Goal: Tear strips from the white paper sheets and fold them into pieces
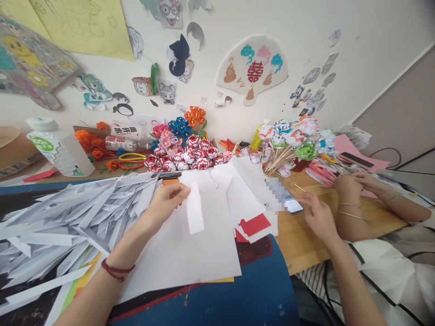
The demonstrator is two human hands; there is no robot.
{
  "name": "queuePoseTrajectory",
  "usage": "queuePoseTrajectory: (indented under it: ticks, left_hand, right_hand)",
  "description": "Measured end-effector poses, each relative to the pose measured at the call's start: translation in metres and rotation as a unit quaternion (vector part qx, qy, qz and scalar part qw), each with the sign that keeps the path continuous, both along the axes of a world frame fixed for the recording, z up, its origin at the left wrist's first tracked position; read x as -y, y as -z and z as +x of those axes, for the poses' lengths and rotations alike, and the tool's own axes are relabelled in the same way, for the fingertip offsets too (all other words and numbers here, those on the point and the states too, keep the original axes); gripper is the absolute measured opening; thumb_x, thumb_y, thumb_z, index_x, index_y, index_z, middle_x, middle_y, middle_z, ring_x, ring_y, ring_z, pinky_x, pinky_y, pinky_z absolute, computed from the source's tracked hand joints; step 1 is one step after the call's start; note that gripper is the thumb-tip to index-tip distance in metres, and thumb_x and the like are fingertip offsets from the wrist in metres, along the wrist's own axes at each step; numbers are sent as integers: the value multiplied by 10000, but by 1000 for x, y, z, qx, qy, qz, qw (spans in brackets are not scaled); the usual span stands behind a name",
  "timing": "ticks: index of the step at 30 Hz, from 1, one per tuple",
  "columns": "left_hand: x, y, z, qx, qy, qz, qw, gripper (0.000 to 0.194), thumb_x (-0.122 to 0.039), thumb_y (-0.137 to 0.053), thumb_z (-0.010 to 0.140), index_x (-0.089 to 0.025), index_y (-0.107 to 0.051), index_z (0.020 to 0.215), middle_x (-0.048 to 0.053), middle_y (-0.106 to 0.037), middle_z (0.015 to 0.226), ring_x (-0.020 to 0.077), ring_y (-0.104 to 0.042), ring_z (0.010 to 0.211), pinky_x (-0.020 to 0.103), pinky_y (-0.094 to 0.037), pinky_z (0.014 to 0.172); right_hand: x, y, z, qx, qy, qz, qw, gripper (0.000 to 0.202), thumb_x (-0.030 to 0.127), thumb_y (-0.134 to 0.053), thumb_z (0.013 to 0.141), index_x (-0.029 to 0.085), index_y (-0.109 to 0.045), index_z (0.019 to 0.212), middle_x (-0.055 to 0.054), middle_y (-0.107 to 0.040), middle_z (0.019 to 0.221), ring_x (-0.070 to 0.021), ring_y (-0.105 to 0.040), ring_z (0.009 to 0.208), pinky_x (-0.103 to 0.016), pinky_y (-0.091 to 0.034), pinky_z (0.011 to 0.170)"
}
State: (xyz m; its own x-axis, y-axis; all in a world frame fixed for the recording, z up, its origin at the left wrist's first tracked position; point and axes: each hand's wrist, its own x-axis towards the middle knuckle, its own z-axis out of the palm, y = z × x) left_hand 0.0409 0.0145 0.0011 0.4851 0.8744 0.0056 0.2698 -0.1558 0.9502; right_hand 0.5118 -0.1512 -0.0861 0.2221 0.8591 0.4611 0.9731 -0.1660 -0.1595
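Note:
My left hand (170, 199) pinches the top edge of a small white paper strip (195, 210) between thumb and fingers. The strip hangs over large white paper sheets (204, 253) on the blue table. At the right, my right hand (317, 213) is closed with its fingers near a phone (294, 205), whose screen is partly blurred out. A thin wooden stick (299, 187) juts from its fingers. Left of my left hand spreads a big pile of folded white paper strips (84, 213). Red paper pieces (254, 225) lie at the sheets' right edge.
Paper flowers (193, 151) and flowers on sticks (285, 140) line the wall side. A plastic bottle (59, 147) stands at the left. Another person's hands (353, 183) rest over the wooden table (306, 244) at the right, near pink paper (360, 154).

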Motion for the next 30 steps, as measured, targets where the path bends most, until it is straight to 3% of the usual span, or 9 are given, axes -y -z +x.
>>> queuePoseTrajectory:
  ticks: [8, 17, 23, 30]
  left_hand:
    - [-2, 1, 0, 1, 5, 3, 1000, 356, -484, -526, 822, -159, -537, 676, -34, -410, 587, 92, -386, 567, 203, -305, 526]
    - [-2, 3, -1, -5, 6, 11, 1000, 371, -495, -527, 816, -157, -531, 663, -31, -414, 591, 93, -388, 567, 208, -303, 525]
    - [-2, 3, 1, -12, 5, 11, 1000, 367, -493, -529, 812, -158, -531, 662, -29, -420, 593, 93, -390, 571, 207, -304, 526]
    - [-2, 5, 2, -13, 8, 12, 1000, 364, -490, -529, 818, -158, -536, 671, -29, -422, 596, 91, -395, 575, 204, -304, 521]
  right_hand:
    - [-12, 3, 3, -18, -9, -5, 1000, 549, 0, -386, 675, 188, -461, 1185, -90, -624, 1214, -275, -568, 1150, -437, -453, 952]
    - [-47, 8, 3, -63, -54, 8, 997, 577, -15, -350, 674, 184, -467, 1203, -108, -551, 1287, -257, -518, 1203, -462, -416, 993]
    - [-64, 10, 2, -65, -73, 8, 995, 687, -34, -376, 638, 188, -396, 1288, -105, -601, 1209, -254, -543, 1166, -462, -424, 982]
    - [-70, 12, 8, -56, -77, -5, 995, 655, -32, -376, 666, 174, -387, 1288, -118, -624, 1167, -257, -565, 1136, -460, -428, 971]
